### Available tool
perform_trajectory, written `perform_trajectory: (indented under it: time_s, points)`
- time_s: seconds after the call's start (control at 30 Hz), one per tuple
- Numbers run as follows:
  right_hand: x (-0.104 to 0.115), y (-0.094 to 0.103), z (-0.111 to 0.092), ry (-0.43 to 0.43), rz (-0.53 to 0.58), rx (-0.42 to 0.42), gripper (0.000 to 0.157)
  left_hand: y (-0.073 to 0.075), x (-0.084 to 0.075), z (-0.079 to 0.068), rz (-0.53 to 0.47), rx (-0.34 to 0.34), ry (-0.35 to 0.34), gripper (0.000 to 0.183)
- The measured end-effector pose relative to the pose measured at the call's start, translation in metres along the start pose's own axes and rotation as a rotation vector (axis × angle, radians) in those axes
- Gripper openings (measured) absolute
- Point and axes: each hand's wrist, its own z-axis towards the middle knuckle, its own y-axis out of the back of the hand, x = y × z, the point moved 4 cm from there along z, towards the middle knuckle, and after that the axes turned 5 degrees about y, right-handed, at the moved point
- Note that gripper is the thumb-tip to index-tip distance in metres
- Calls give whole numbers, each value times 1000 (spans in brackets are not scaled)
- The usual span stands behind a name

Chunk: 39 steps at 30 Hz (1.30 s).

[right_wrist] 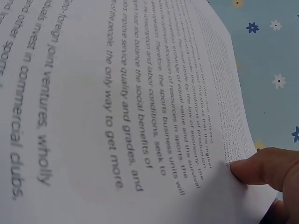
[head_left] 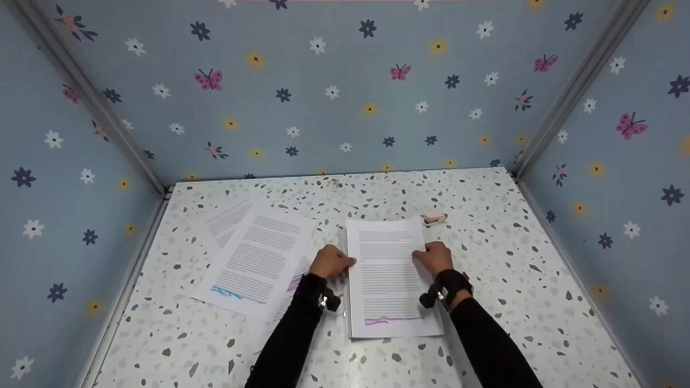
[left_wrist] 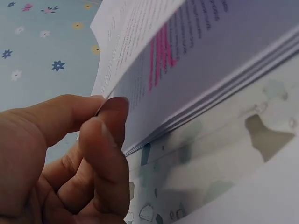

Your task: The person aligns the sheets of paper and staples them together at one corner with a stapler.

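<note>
A stack of printed paper (head_left: 391,269) lies in front of me in the head view, a purple highlighter stroke near the bottom of its top sheet. On its left edge my left hand (head_left: 331,261) pinches paper between thumb and fingers. The left wrist view shows that paper (left_wrist: 135,42) lifted away from the sheets below, where pink marks show. My right hand (head_left: 434,257) holds the right edge, its thumb (right_wrist: 254,169) lying on the printed face in the right wrist view. The right fingers are mostly hidden beneath the paper.
Left of the stack, loose printed sheets (head_left: 261,256) overlap, with blue and purple marks. A small pale pink item, perhaps a stapler (head_left: 434,217), sits beyond the stack's top right corner. Flower-patterned walls (head_left: 345,118) enclose the speckled table (head_left: 512,258) at the back and sides.
</note>
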Motion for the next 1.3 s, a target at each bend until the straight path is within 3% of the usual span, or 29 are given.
perform_trajectory:
  time_s: [0.3,0.6,0.83,1.3]
  points:
    - [-4,1,0,31,-32,-4,38,-3,-3,-2,129,-86,-5,32]
    - [-4,-2,-3,64,-41,-27,46,-5,1,-4,179,-124,29,29]
    - [-4,-5,-5,88,-68,-33,51,-5,5,-6,187,-128,48,28]
    - [-6,-8,-4,70,-113,-31,49,-4,3,-10,185,-186,-4,33]
